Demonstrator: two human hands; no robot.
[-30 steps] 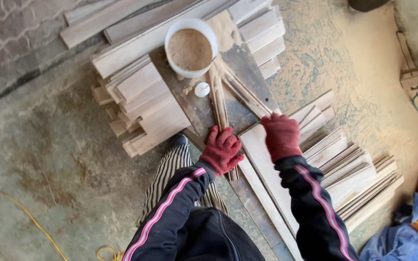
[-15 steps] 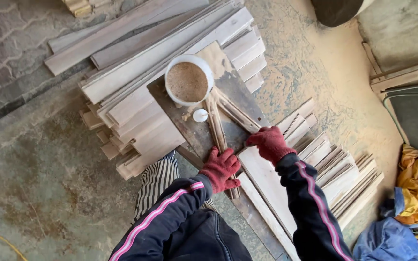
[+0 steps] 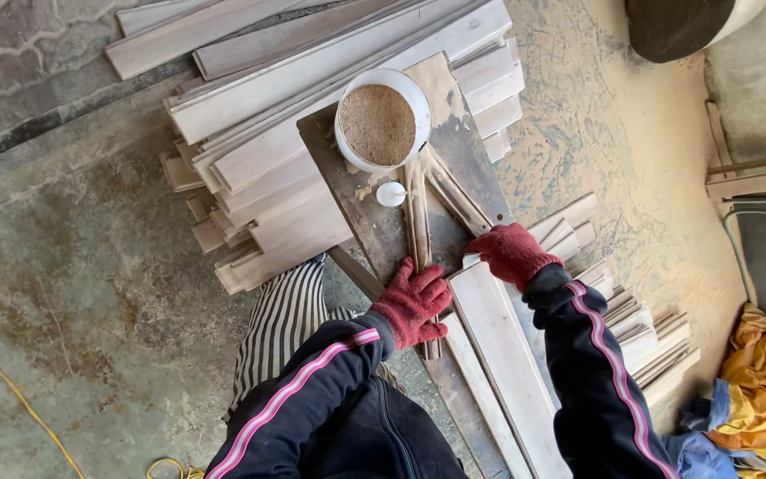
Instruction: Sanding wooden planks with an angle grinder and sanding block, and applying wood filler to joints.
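Pressing thin wood strips (image 3: 419, 232) down with the left hand (image 3: 411, 302), fingers spread flat.
Right hand (image 3: 511, 253) is curling over a plank end (image 3: 498, 310); sawdust bucket (image 3: 381, 120) and white cap (image 3: 390, 194) are sitting just ahead.

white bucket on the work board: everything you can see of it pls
The white bucket is round, looks like plastic, and stands upright and open, with no lid on it. It is filled nearly to the rim with tan, sawdust-like powder. It sits at the far end of a dark, stained work board, which lies over stacked pale wood planks. A small white cap-like object lies on the board just below it, apart. Two thin wood strips run up close to its base; contact cannot be told. Neither gloved hand touches it.
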